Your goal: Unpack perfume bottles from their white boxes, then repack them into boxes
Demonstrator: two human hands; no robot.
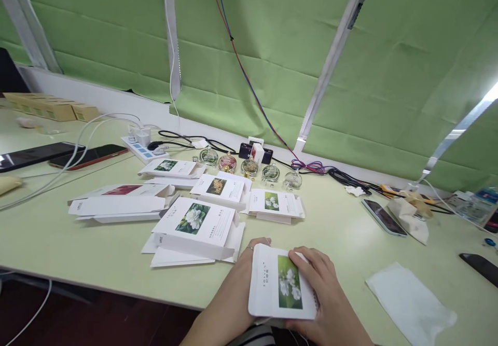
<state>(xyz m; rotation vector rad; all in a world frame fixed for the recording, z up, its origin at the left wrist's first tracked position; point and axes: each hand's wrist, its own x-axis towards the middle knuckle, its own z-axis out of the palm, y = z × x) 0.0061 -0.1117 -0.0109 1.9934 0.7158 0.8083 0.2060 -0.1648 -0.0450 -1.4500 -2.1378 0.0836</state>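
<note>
A small white carton printed with white flowers on a green picture is gripped between my two hands at the table's front edge. My left hand wraps its left side, with most of its fingers hidden behind it. My right hand closes on the right side, fingertips over the top edge. Just beyond lies a white flower box with open flaps. Near it are a box with a yellow-flower picture, a box with small white flowers and a red-picture box.
Several round glass bottles stand in a row at the back. A power strip and black cables run along the wall. To the right are a phone and a white tissue; dark phones lie left.
</note>
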